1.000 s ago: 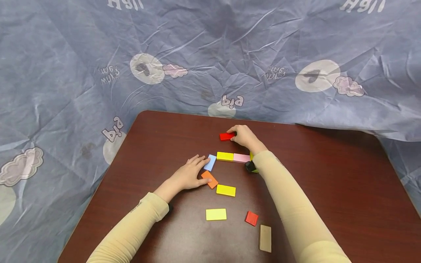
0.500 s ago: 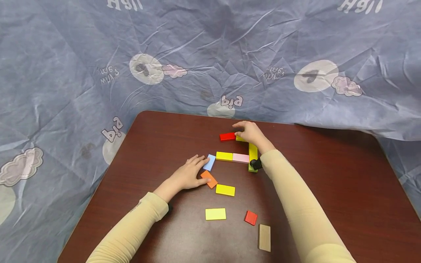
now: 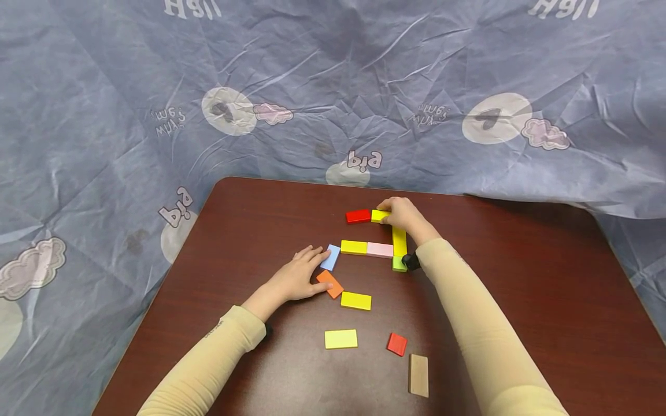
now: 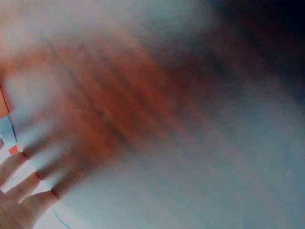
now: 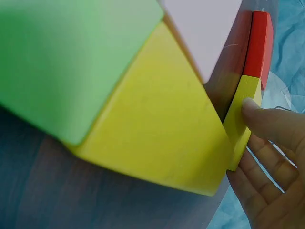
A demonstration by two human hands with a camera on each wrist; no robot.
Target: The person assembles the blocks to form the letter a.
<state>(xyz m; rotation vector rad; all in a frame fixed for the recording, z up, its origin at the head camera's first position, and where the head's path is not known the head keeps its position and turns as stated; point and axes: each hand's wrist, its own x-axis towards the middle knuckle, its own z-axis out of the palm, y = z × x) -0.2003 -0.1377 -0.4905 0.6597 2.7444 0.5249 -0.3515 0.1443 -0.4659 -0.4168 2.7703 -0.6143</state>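
In the head view my right hand point(image 3: 408, 216) pinches a yellow block point(image 3: 378, 216) between thumb and fingers at the back. That block meets a red block point(image 3: 358, 216) on its left. A second yellow block point(image 3: 399, 241) runs from it toward the front, ending at a green block point(image 3: 398, 264). A pink block point(image 3: 380, 250) and another yellow block point(image 3: 354, 247) form a row to its left. My left hand point(image 3: 296, 277) lies spread on the table, fingertips on a light blue block point(image 3: 331, 260) and thumb on an orange block point(image 3: 328, 283).
Nearer the front lie a yellow block point(image 3: 356, 300), a pale yellow block point(image 3: 340, 339), a small red block point(image 3: 397, 344) and a tan wooden block point(image 3: 418, 375). A grey-blue printed cloth point(image 3: 312, 86) hangs behind the table point(image 3: 520, 289).
My right hand has shifted right from the red block, baring the yellow block beside it, and its fingers have closed on that yellow block. My left hand stays in place.
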